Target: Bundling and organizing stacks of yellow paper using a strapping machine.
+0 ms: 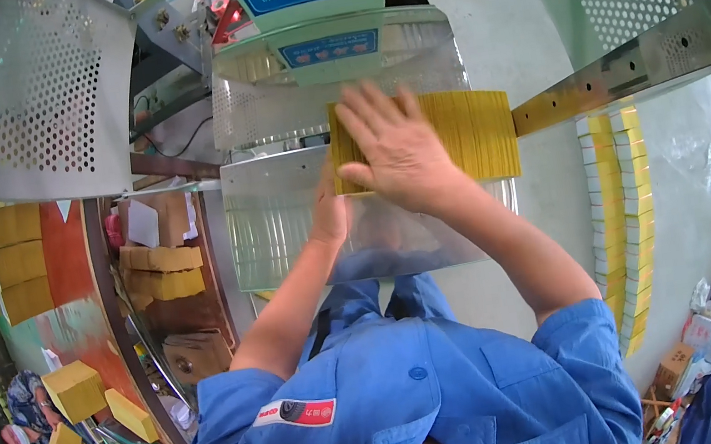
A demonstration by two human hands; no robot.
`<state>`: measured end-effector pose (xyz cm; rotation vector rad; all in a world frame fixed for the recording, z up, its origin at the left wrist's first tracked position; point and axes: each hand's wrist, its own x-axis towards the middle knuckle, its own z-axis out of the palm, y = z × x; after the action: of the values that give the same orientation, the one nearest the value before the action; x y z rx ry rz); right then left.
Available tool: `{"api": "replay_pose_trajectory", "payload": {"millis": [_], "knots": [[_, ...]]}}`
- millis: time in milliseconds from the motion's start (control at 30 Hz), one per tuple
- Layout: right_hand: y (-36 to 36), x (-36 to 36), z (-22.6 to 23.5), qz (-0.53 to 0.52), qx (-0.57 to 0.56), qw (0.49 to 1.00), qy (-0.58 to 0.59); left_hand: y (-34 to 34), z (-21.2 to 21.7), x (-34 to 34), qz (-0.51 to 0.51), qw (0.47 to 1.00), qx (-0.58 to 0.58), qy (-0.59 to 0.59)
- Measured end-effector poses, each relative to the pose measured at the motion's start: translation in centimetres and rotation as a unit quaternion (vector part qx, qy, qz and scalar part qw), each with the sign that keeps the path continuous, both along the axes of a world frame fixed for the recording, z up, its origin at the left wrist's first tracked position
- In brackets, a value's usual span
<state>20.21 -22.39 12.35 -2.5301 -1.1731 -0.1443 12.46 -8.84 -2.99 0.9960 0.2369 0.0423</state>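
A long block of yellow-brown paper sheets (475,132), packed face to face with their edges up, lies across the shiny metal plate (285,242) of a machine in front of me. Over the block's left part, my right hand (396,152) is laid with its fingers spread; the fingertips are slightly blurred. My left hand (333,211) rests flat against the block's left end, its fingers pointing away from me and partly hidden by the paper.
Perforated metal guards (33,95) rise at both sides. A steel bar (617,68) runs right of the block. Tall stacks of yellow and white bundles (622,219) stand farther right. At left are a red-brown board (72,264), cartons (162,269) and another person (29,404).
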Motion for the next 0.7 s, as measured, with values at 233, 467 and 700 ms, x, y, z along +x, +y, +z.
{"api": "replay_pose_trajectory", "payload": {"millis": [233,467,700], "knots": [[2.4,-1.0,1.3,0.039,0.098,0.994,-0.035,-1.8,3.3,-1.0,0.09,0.995,0.019,0.049],[-5.4,-2.8,2.5,0.002,0.234,0.972,0.0,0.1,1.1,-1.2,0.019,0.995,0.064,0.074],[-17.5,-4.5,-11.4,-0.296,0.381,0.812,0.327,-0.7,-0.3,-0.3,0.069,0.993,0.063,0.074]]}}
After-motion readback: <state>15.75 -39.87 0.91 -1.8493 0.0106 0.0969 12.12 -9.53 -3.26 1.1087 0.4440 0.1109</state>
